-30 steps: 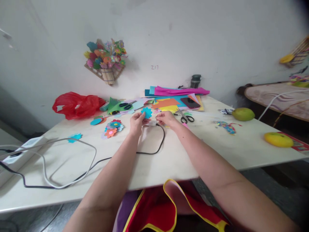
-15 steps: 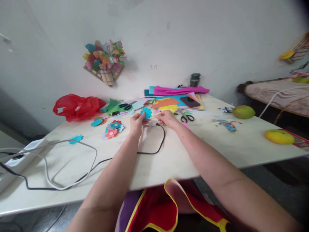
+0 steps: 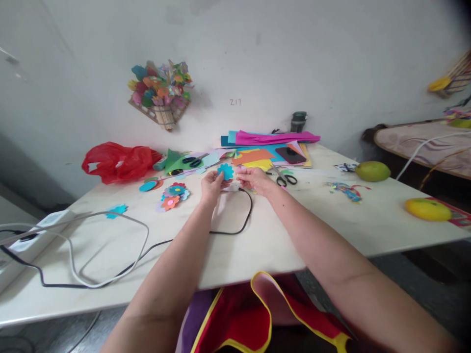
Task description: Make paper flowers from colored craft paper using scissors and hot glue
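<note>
My left hand [image 3: 213, 185] pinches a blue paper flower [image 3: 225, 171] upright above the middle of the table. Just right of it, my right hand [image 3: 253, 179] is closed at the fingertips on something small and pinkish, too small to name. A black cable [image 3: 250, 211] runs from a plug below the hands. On the table to the left lies a pile of layered paper flowers [image 3: 171, 202], with blue and orange paper discs [image 3: 148, 186] behind it. Black-handled scissors [image 3: 286, 180] rest to the right of my right hand.
Coloured paper sheets [image 3: 253, 156], a phone [image 3: 290, 155] and other scissors [image 3: 195, 160] lie at the back. A red plastic bag [image 3: 119, 163] is back left; a power strip [image 3: 35, 238] with looping cables is left. Two fruits [image 3: 373, 171] sit right.
My right hand now holds something pinkish beside the blue flower. The pink piece near the scissors is mostly hidden by the right arm. The flower has shifted slightly right.
</note>
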A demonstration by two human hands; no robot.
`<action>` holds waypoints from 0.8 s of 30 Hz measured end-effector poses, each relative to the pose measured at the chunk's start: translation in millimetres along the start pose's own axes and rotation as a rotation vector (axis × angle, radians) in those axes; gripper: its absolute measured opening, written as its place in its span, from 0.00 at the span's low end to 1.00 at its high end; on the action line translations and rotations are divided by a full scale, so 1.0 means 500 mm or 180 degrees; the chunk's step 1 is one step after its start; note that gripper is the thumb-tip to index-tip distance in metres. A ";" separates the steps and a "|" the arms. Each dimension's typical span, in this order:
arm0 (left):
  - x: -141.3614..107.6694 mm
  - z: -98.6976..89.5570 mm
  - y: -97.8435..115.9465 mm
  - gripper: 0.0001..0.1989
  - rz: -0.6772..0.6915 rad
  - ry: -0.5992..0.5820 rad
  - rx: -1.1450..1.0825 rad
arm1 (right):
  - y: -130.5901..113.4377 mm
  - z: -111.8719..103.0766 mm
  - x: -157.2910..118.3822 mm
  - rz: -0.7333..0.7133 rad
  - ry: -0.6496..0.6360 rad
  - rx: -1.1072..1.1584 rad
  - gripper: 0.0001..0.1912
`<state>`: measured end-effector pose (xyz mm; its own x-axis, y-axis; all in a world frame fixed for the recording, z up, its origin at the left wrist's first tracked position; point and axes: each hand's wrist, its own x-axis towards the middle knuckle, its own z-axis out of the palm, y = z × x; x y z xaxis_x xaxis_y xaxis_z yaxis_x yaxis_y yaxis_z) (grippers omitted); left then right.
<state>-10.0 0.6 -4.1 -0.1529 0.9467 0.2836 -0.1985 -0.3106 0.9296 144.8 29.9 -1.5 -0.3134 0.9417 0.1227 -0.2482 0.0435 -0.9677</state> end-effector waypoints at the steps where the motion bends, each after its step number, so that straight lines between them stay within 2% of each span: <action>1: 0.000 0.001 0.000 0.18 0.0004 -0.0012 0.0014 | 0.000 0.000 0.000 -0.0017 -0.0016 0.0003 0.08; 6: 0.001 0.003 0.000 0.19 -0.0018 -0.0083 0.0068 | 0.000 0.001 -0.002 -0.0062 -0.0086 0.0040 0.11; 11: -0.001 0.004 0.000 0.21 -0.0040 -0.0119 0.0082 | -0.005 0.005 -0.002 -0.0151 0.0190 -0.0094 0.12; 17: -0.004 0.007 0.002 0.19 -0.0068 -0.0251 0.0006 | -0.010 0.020 -0.006 -0.0552 0.0317 -0.0395 0.15; 21: -0.005 0.008 0.003 0.19 -0.0144 -0.0419 -0.0061 | -0.001 0.022 0.001 -0.0771 0.0550 -0.0758 0.15; 24: -0.006 0.007 0.003 0.20 -0.0244 -0.0527 -0.0147 | 0.012 0.016 0.014 -0.1181 0.0695 -0.1191 0.14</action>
<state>-6.4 -2.5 -2.8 0.0250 0.9677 0.2507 -0.2484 -0.2369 0.9392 133.6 34.3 -4.5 -0.0606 0.8861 0.4594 0.0484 0.4623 -0.8854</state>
